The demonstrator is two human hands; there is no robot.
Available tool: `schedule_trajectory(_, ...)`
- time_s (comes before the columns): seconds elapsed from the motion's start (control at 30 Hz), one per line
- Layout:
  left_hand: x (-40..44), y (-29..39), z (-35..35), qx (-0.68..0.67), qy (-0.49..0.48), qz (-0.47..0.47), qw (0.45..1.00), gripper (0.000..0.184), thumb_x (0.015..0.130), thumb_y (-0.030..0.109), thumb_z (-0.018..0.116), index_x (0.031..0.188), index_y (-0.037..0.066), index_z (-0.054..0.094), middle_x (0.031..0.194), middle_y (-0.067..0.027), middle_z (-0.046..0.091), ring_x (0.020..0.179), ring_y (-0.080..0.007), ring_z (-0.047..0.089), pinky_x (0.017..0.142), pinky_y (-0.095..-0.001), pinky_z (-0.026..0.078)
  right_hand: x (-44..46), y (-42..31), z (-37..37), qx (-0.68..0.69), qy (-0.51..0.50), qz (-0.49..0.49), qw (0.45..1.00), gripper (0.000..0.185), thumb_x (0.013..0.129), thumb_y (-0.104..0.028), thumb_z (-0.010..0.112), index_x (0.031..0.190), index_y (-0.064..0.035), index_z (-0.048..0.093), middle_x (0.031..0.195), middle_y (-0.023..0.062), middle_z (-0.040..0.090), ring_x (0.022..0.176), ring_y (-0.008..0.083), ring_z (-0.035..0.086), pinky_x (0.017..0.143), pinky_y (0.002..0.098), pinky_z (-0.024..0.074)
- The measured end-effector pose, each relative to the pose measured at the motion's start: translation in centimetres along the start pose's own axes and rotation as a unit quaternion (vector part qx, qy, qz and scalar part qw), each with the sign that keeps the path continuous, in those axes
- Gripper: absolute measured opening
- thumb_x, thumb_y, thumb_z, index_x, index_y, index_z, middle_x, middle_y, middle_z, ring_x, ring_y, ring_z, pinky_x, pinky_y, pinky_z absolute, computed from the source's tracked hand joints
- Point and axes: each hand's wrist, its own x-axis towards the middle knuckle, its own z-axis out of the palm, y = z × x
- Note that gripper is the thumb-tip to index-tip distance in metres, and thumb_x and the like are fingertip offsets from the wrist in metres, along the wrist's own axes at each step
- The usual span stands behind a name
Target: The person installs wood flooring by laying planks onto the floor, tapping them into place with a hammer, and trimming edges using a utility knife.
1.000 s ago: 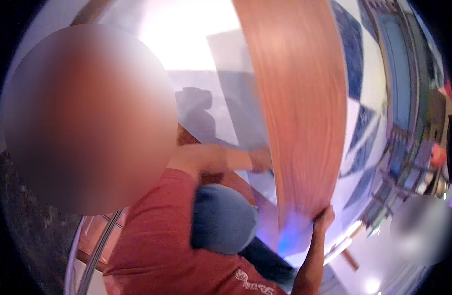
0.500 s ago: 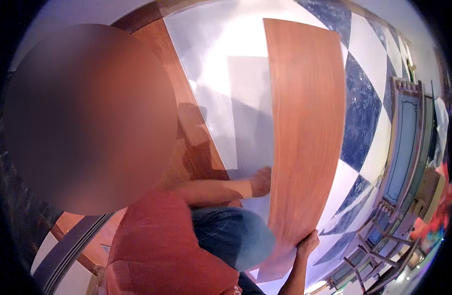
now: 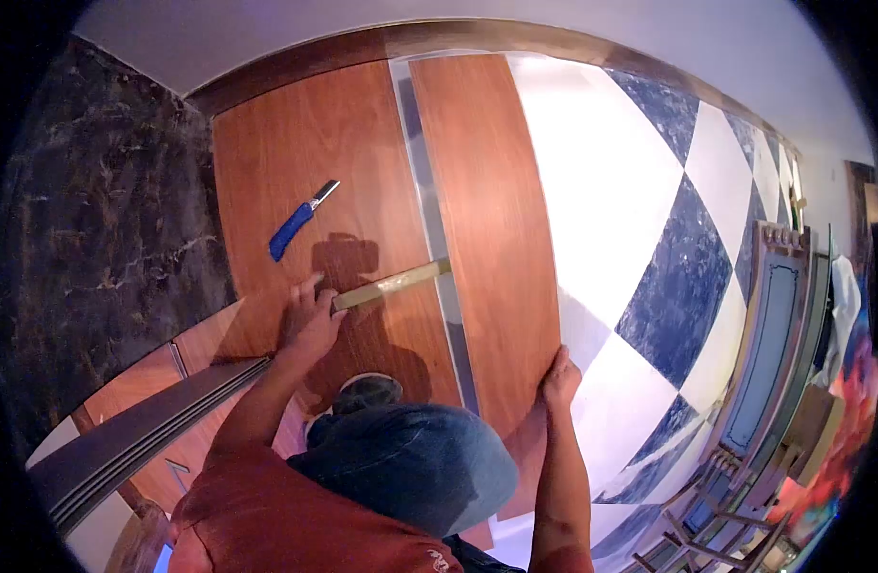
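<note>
A reddish-brown wood-look floorboard [image 3: 496, 201] lies beside the laid brown flooring [image 3: 305, 124], with a narrow pale and dark gap between them. My right hand [image 3: 559, 379] is closed around the near part of its right edge. On the laid flooring, my left hand [image 3: 310, 320] is closed at the near end of a flat yellowish strip [image 3: 391, 286]. This strip crosses the gap, its far end meeting the board's left edge; its exact kind I cannot tell. Above my left hand lies a blue-handled utility knife [image 3: 300, 222], blade pointing up and right.
Blue and white checkered floor [image 3: 677, 277] extends to the right. A dark marbled surface [image 3: 95, 210] borders the flooring on the left, with a dark ridged rail [image 3: 143, 439] below. Blue-panelled furniture [image 3: 771, 325] and a wooden chair [image 3: 716, 540] stand at the right.
The board has come left, close to the laid flooring. My left hand has left the board's edge and now holds the strip. The view has shifted, revealing the knife; the large blurred patch is gone.
</note>
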Motion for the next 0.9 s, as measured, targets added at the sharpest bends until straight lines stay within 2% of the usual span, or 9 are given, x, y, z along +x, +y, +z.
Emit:
schedule_trajectory(0.07,0.3,-0.2,0.0,-0.002,-0.03,-0.021,0.999,0.04,0.09,0.018,0.077,0.125,0.004,0.065,0.149,-0.0209,0.045,0.135,-0.0466,0.044,0.115,-0.0568,0.037,0.9,-1.8,1.1,-0.008,-0.006,-0.015,1.0,0.073,0.112,-0.052,0.039,0.093,0.0117,0.069,0.08,0.0332,0.067,0.074,0.0409,0.066,0.075,0.0509,0.0503)
schedule_trajectory(0.13,1.7,1.1,0.5,0.112,-0.003,0.032,0.993,0.045,0.091,0.021,0.077,0.129,0.003,0.062,0.152,-0.022,0.044,0.137,-0.0468,0.044,0.115,-0.0555,0.039,1.8,-3.1,2.1,-0.025,-0.003,-0.017,1.0,0.076,0.111,-0.055,0.038,0.09,0.0117,0.068,0.083,0.0357,0.066,0.077,0.049,0.065,0.075,0.0534,0.0494)
schedule_trajectory(0.27,7.9,7.2,4.0,-0.237,0.019,0.062,0.969,0.052,0.087,0.02,0.079,0.132,0.002,0.06,0.146,-0.0228,0.053,0.135,-0.0429,0.049,0.108,-0.0486,0.046,2.2,-5.3,3.2,-0.048,-0.013,-0.015,0.999,0.078,0.111,-0.056,0.037,0.089,0.0112,0.068,0.086,0.0377,0.065,0.083,0.0556,0.064,0.077,0.0566,0.0485)
schedule_trajectory(0.4,11.0,10.1,4.9,-0.198,0.016,0.057,0.978,0.054,0.083,0.019,0.082,0.13,0.002,0.06,0.135,-0.021,0.058,0.128,-0.0406,0.054,0.105,-0.0486,0.047,2.5,-6.2,3.9,-0.07,0.004,-0.033,0.997,0.075,0.111,-0.055,0.037,0.089,0.0064,0.073,0.086,0.0353,0.067,0.084,0.0549,0.065,0.074,0.0577,0.049)
schedule_trajectory(0.47,9.2,9.2,5.0,-0.076,0.012,0.19,0.979,0.052,0.084,0.022,0.082,0.128,0.003,0.061,0.125,-0.0187,0.059,0.12,-0.0397,0.056,0.101,-0.0506,0.048,2.6,-6.4,4.1,-0.063,0.013,-0.026,0.998,0.075,0.11,-0.055,0.037,0.09,0.006,0.074,0.087,0.0351,0.068,0.084,0.0548,0.065,0.074,0.0573,0.0496)
schedule_trajectory(0.5,8.6,8.2,6.0,-0.075,0.009,0.19,0.979,0.052,0.084,0.022,0.082,0.128,0.003,0.061,0.125,-0.0187,0.059,0.12,-0.0397,0.056,0.101,-0.0506,0.048,2.9,-6.3,4.0,-0.063,0.011,-0.024,0.998,0.075,0.11,-0.055,0.037,0.09,0.006,0.074,0.087,0.0351,0.068,0.084,0.0548,0.065,0.074,0.0573,0.0496)
schedule_trajectory(0.7,7.7,4.2,4.6,0.012,-0.004,0.155,0.988,0.04,0.091,0.024,0.073,0.125,0.006,0.061,0.124,-0.0166,0.057,0.114,-0.0377,0.056,0.095,-0.0517,0.049,3.4,-6.6,4.0,-0.066,-0.021,-0.008,0.998,0.072,0.11,-0.055,0.038,0.091,0.0059,0.073,0.087,0.0343,0.068,0.085,0.054,0.066,0.075,0.0563,0.0495)
schedule_trajectory(0.77,9.0,3.4,2.8,0.033,-0.02,-0.001,0.999,0.043,0.094,0.019,0.069,0.133,0.004,0.058,0.127,-0.0173,0.056,0.116,-0.0394,0.057,0.095,-0.053,0.05,3.5,-6.1,4.6,-0.071,-0.001,-0.021,0.997,0.072,0.11,-0.054,0.039,0.091,0.0065,0.073,0.087,0.0338,0.068,0.084,0.0536,0.066,0.075,0.056,0.0495)
schedule_trajectory(0.9,11.2,3.7,-1.0,0.105,0.009,-0.056,0.993,0.05,0.096,0.017,0.066,0.141,0.003,0.052,0.134,-0.0191,0.055,0.117,-0.042,0.058,0.1,-0.0536,0.05,3.7,-7.1,4.9,-0.065,-0.038,0.025,0.997,0.073,0.11,-0.056,0.039,0.092,0.0058,0.073,0.088,0.0333,0.069,0.086,0.0529,0.067,0.077,0.0557,0.0505)
